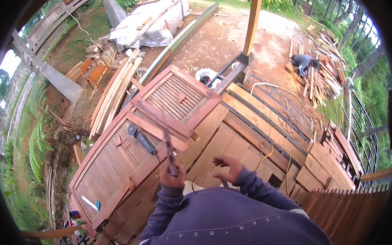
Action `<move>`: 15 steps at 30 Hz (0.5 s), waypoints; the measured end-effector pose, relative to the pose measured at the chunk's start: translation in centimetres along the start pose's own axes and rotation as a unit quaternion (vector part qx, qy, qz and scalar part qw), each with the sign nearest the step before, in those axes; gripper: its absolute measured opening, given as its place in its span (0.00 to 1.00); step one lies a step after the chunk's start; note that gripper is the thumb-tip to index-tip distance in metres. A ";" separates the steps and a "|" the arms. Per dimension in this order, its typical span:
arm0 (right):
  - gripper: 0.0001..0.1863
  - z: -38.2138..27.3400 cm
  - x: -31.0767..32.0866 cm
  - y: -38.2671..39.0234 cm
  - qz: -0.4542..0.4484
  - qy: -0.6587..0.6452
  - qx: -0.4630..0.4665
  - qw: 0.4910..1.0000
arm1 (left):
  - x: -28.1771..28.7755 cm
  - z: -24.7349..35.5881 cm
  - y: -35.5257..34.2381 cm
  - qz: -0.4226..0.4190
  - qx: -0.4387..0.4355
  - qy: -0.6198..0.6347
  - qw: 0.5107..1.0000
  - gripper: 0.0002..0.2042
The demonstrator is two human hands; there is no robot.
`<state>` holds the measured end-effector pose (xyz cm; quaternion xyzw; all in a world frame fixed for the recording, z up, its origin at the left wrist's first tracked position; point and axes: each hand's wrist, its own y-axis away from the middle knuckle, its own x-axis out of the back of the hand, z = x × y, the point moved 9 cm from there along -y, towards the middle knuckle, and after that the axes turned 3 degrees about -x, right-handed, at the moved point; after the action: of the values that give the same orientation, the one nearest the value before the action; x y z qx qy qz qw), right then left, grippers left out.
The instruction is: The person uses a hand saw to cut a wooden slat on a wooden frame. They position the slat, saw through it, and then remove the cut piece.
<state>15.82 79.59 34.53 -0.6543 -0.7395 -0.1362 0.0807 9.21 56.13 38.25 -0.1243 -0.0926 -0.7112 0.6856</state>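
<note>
A: How do our hands stand?
B: Our left hand [172, 177] is curled round a long, narrow stick [168, 146] — bare wood or a tool, we can't tell which. Our right hand [228, 168] hangs apart from it, fingers spread and bent, with nothing in them that we can see.

A: And the panels?
B: Just beyond the left hand. The big slatted panel [104, 179] lies flat to our left; the smaller slatted panel [167, 99] lies at its far end. We judge the main build done on both, since slats fill the frames.

A: So what is left?
B: Probably some finer work. A plank [156, 131] rests across near where the panels meet, the power tool [141, 139] lies beside it untouched, and a square [91, 203] sits near the big panel's near end. Whether joints and surfaces are finished, we can't tell.

A: Farther out?
B: Long boards [114, 98] lie past the panels, and a co-worker [304, 63] crouches by a wood pile [326, 77].
</note>
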 end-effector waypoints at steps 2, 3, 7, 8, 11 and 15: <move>0.37 -3.2 2.7 -1.0 0.014 0.001 0.066 0.998 | -7.0 1.3 -0.4 -0.050 -0.129 -0.076 0.987 0.06; 0.37 -4.0 3.7 -0.7 0.031 0.004 0.085 0.996 | -10.5 3.5 -0.2 -0.099 -0.172 -0.117 0.973 0.08; 0.35 0.8 8.5 -0.3 0.157 -0.080 -0.002 0.984 | -21.2 2.7 0.3 -0.281 -0.258 -0.083 0.921 0.15; 0.33 2.3 9.3 -0.1 0.168 -0.108 -0.014 0.980 | -22.9 2.7 -0.1 -0.316 -0.268 -0.103 0.904 0.15; 0.23 7.1 12.7 -0.7 0.181 -0.227 -0.089 0.953 | -27.8 3.4 -0.6 -0.362 -0.299 -0.113 0.876 0.14; 0.14 12.3 18.0 -2.1 0.210 -0.317 -0.186 0.906 | -34.7 4.1 -3.1 -0.414 -0.329 -0.134 0.838 0.14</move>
<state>12.12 100.18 28.03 -0.8061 -0.5328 -0.0368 -0.2548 7.33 90.52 31.78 -0.3870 0.0129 -0.8938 0.2263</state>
